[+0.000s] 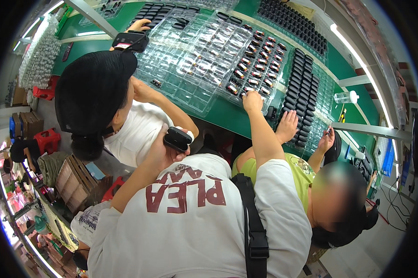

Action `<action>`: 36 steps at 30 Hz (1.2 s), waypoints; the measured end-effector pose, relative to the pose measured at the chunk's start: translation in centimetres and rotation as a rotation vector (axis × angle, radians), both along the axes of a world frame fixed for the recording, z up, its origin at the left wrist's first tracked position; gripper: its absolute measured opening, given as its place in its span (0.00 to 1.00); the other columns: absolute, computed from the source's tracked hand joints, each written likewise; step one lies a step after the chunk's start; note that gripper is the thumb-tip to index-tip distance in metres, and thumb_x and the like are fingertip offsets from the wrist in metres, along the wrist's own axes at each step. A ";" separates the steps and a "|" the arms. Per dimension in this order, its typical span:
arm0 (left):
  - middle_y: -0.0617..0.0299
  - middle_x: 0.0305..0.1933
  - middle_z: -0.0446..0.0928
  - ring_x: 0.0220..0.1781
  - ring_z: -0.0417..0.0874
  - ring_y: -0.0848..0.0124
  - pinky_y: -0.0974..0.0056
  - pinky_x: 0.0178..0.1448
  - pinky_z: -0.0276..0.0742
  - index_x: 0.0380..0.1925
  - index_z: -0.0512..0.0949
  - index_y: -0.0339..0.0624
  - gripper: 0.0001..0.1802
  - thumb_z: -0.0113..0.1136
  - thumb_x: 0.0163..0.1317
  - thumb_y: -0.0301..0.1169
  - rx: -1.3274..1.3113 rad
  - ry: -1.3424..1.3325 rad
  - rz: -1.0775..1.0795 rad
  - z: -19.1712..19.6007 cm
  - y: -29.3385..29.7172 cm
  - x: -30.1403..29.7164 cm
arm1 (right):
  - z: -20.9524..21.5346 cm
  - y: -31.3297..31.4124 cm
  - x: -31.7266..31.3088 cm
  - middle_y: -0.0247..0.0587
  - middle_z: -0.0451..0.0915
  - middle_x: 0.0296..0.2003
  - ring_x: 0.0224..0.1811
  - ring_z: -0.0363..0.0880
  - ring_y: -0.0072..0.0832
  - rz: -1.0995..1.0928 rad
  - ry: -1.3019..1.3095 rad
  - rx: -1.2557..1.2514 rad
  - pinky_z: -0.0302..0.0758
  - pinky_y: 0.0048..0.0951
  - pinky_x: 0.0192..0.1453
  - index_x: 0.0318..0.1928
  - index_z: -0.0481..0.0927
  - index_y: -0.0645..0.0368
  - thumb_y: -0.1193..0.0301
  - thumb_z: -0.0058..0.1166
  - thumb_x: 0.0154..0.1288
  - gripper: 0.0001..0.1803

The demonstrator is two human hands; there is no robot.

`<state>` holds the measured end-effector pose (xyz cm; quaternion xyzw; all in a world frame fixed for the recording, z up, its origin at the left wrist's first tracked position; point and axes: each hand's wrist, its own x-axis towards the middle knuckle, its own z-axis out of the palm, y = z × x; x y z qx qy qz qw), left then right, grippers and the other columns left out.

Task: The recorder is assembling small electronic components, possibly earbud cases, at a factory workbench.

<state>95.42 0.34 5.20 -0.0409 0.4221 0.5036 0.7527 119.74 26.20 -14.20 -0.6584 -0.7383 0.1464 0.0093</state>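
My left hand (159,154) is closed around a small black case (178,139) with a rounded shape, held in front of my chest. The case looks hinged and opened, and a white patch shows at its side by my fingertips. Stretched forward over the bench, my right hand (252,101) has its fingers pinched together at the near edge of a clear compartment tray (227,86). Small dark parts with red and white bits (252,82) sit in that tray's pockets. Whatever is between my right fingertips is too small to make out.
Beside me on the left a person in a black cap (91,88) works; on the right, one in green (298,172) rests a hand (288,124) near rows of black cases (301,92). Clear trays (172,69) cover the green bench (230,121). A bottle (346,97) stands right.
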 end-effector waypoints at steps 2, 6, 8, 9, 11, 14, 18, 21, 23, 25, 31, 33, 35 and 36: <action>0.47 0.27 0.76 0.19 0.73 0.65 0.69 0.20 0.65 0.48 0.70 0.43 0.34 0.24 0.68 0.59 -0.016 0.013 -0.036 0.4 0.3 0.2 | -0.1 0.5 -0.3 0.49 0.77 0.44 0.47 0.76 0.45 0.022 0.001 -0.024 0.74 0.43 0.50 0.37 0.82 0.57 0.60 0.61 0.54 0.15; 0.47 0.27 0.76 0.24 0.76 0.64 0.70 0.20 0.66 0.50 0.71 0.38 0.36 0.25 0.69 0.58 0.005 -0.012 -0.047 0.8 0.7 0.2 | 0.0 0.8 0.3 0.50 0.77 0.41 0.45 0.76 0.46 0.204 -0.072 0.040 0.75 0.43 0.46 0.35 0.81 0.60 0.60 0.60 0.55 0.15; 0.47 0.27 0.76 0.23 0.76 0.64 0.70 0.20 0.66 0.50 0.71 0.39 0.36 0.25 0.68 0.59 0.023 -0.017 -0.070 0.6 0.9 0.2 | 0.5 0.5 0.6 0.48 0.78 0.39 0.43 0.77 0.45 0.162 -0.026 0.100 0.76 0.42 0.45 0.34 0.81 0.60 0.62 0.61 0.55 0.14; 0.48 0.27 0.76 0.21 0.75 0.64 0.69 0.20 0.66 0.50 0.71 0.39 0.37 0.25 0.68 0.60 0.040 -0.021 -0.089 0.5 0.8 0.1 | 0.9 0.2 0.6 0.47 0.79 0.36 0.39 0.79 0.42 0.144 0.010 0.168 0.76 0.38 0.41 0.36 0.81 0.60 0.63 0.61 0.55 0.14; 0.47 0.27 0.76 0.21 0.75 0.64 0.68 0.20 0.66 0.50 0.71 0.41 0.36 0.26 0.68 0.60 0.037 -0.023 -0.075 0.4 1.1 0.3 | 1.8 -0.6 0.5 0.46 0.79 0.34 0.37 0.79 0.39 -0.015 0.225 0.084 0.76 0.35 0.40 0.37 0.81 0.60 0.64 0.61 0.56 0.13; 0.48 0.28 0.77 0.24 0.78 0.62 0.66 0.21 0.68 0.49 0.71 0.41 0.35 0.27 0.68 0.60 0.089 -0.069 -0.069 -0.2 1.4 0.2 | 5.5 -2.9 -0.1 0.39 0.79 0.33 0.34 0.79 0.27 -0.278 0.594 -0.090 0.75 0.26 0.36 0.45 0.78 0.62 0.68 0.59 0.60 0.15; 0.52 0.36 0.77 0.33 0.82 0.58 0.61 0.34 0.79 0.48 0.69 0.40 0.36 0.25 0.68 0.61 0.152 -0.062 -0.035 -1.2 2.0 0.2 | 11.0 -8.3 -1.4 0.34 0.78 0.35 0.36 0.78 0.24 -0.429 1.487 -0.408 0.76 0.26 0.41 0.50 0.73 0.64 0.71 0.56 0.64 0.16; 0.51 0.39 0.76 0.47 0.81 0.50 0.58 0.48 0.79 0.43 0.68 0.37 0.33 0.28 0.69 0.58 0.224 0.001 0.095 -0.8 3.1 1.2 | 15.7 -13.3 -3.1 0.32 0.77 0.34 0.36 0.78 0.21 -0.395 1.696 -0.497 0.78 0.25 0.45 0.50 0.71 0.64 0.73 0.55 0.64 0.16; 0.50 0.36 0.78 0.47 0.81 0.51 0.58 0.51 0.77 0.41 0.71 0.35 0.33 0.29 0.70 0.57 0.281 -0.025 0.123 -1.3 3.4 1.7 | 17.0 -16.2 -4.3 0.33 0.77 0.34 0.37 0.78 0.21 -0.373 1.740 -0.498 0.78 0.26 0.46 0.48 0.72 0.64 0.75 0.56 0.63 0.14; 0.50 0.35 0.78 0.46 0.81 0.52 0.58 0.51 0.77 0.39 0.73 0.35 0.34 0.28 0.70 0.57 0.283 -0.017 0.136 -1.4 3.3 2.3 | 17.4 -18.6 -5.2 0.34 0.77 0.35 0.37 0.78 0.21 -0.448 1.749 -0.417 0.79 0.25 0.46 0.43 0.72 0.63 0.78 0.57 0.61 0.11; 0.51 0.34 0.78 0.37 0.81 0.60 0.59 0.50 0.77 0.38 0.73 0.35 0.33 0.26 0.71 0.53 0.462 0.021 0.174 -1.8 1.8 2.6 | 17.2 -22.7 -6.6 0.37 0.79 0.35 0.35 0.77 0.19 -0.481 1.685 -0.449 0.76 0.20 0.42 0.39 0.71 0.62 0.80 0.59 0.59 0.10; 0.52 0.35 0.79 0.39 0.81 0.62 0.60 0.54 0.74 0.40 0.73 0.35 0.35 0.25 0.71 0.55 0.480 0.018 0.149 -2.0 1.1 2.5 | 17.2 -23.0 -6.3 0.37 0.79 0.35 0.35 0.77 0.19 -0.411 1.618 -0.410 0.75 0.20 0.42 0.39 0.71 0.62 0.80 0.59 0.58 0.11; 0.52 0.35 0.79 0.39 0.81 0.62 0.60 0.53 0.74 0.40 0.73 0.35 0.35 0.25 0.71 0.56 0.473 0.036 0.147 -2.0 0.5 2.4 | 17.2 -23.2 -6.5 0.37 0.79 0.35 0.36 0.77 0.18 -0.342 1.551 -0.372 0.75 0.20 0.43 0.39 0.71 0.62 0.80 0.60 0.57 0.12; 0.51 0.36 0.78 0.39 0.81 0.63 0.61 0.53 0.74 0.41 0.73 0.35 0.35 0.26 0.70 0.56 0.468 0.054 0.144 -2.0 0.4 2.5 | 17.6 -23.3 -6.8 0.37 0.79 0.35 0.35 0.76 0.18 -0.336 1.555 -0.359 0.74 0.19 0.43 0.39 0.71 0.63 0.80 0.61 0.57 0.12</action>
